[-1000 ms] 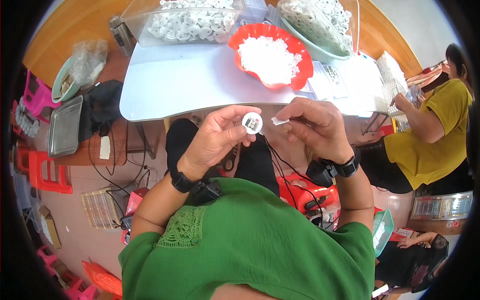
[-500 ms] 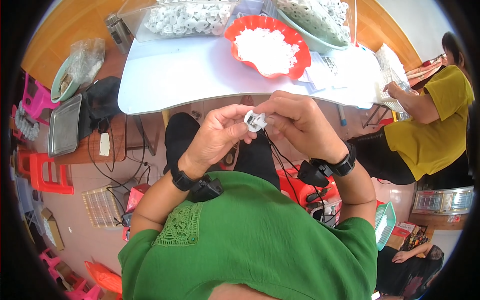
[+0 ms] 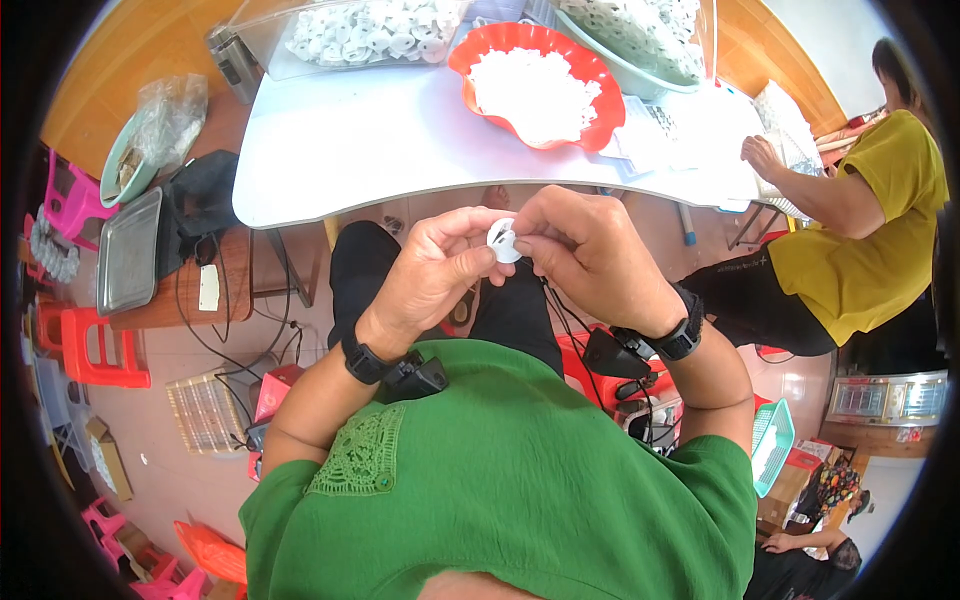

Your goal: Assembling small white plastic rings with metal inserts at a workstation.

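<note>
Both my hands meet over my lap, just in front of the white table (image 3: 340, 150). My left hand (image 3: 430, 275) pinches a small round white plastic part (image 3: 503, 241) between thumb and fingers. My right hand (image 3: 585, 250) presses its fingertips onto the same part from the right; whatever small piece it holds there is hidden. Each wrist wears a black band. A red bowl (image 3: 590, 95) of small white pieces sits on the table ahead of my hands.
A clear tray (image 3: 300, 45) of white ring parts and a pale green basin (image 3: 640, 75) of similar parts stand at the table's far side. A person in a yellow shirt (image 3: 860, 230) sits at the right. A metal tray (image 3: 128, 255), black bag and red stool are left.
My hands were slightly apart, the left showing the round part and the right a small piece. They have come together and both now close on the part.
</note>
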{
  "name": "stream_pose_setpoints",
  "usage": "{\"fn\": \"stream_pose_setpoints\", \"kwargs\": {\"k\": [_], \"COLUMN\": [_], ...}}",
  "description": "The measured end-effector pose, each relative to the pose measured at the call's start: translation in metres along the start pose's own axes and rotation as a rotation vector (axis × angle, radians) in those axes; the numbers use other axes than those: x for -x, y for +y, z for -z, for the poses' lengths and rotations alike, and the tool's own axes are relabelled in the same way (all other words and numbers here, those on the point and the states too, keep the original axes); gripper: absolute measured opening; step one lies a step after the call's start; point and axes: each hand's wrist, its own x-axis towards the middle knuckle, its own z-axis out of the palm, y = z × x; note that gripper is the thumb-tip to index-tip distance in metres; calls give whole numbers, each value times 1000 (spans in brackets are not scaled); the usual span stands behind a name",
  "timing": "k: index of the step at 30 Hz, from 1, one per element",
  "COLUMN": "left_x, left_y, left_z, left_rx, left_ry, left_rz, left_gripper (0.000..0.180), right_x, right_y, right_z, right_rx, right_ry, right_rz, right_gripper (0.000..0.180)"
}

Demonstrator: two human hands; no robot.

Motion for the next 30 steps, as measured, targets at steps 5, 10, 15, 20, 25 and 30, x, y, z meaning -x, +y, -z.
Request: {"fn": "stream_pose_setpoints", "kwargs": {"k": [5,10,15,20,25,30], "left_x": [-2,-3,-1,-1,0,3], "left_y": [1,-1,-1,3,4,-2], "left_z": [-6,-5,-7,-7,-12,-10], "left_rx": [-89,-197,-282,-301,-261,-290], "left_ry": [-9,-7,-19,-31,50,110], "left_rz": [-29,-87,-124,-103,-83,-78], "left_gripper": [36,34,33,34,34,33], "right_x": [1,1,2,4,9,15], "right_y": [10,13,16,13,18,34], "right_z": [-2,-4,-6,-11,-23,-46], "right_rx": [19,85,165,96,-6,79], "right_ry": [39,66,83,163,245,419], "right_rz": [91,193,192,113,-105,53], "right_gripper": [6,6,7,10,13,15]}}
